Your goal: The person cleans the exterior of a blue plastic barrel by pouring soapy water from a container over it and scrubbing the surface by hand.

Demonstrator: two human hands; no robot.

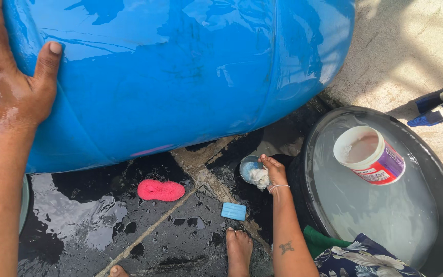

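My left hand [6, 82] lies flat and wet against the side of a big blue plastic barrel [180, 66] that lies tipped over the wet ground. Low down, my right hand [272, 172] reaches to the ground and grips a white soapy cloth [260, 177] at a small clear cup [249, 166] holding blue-white stuff. A pink scrub sponge [161, 190] and a light blue soap bar [233, 211] lie on the wet dark floor [78, 220] near my bare foot [239, 249].
A large black basin [437, 184] of cloudy water stands at the right, with a white and purple tub [371, 155] floating in it. Blue broom parts [439, 105] lie on dry concrete at the far right. Flowered cloth [365, 259] covers my lap.
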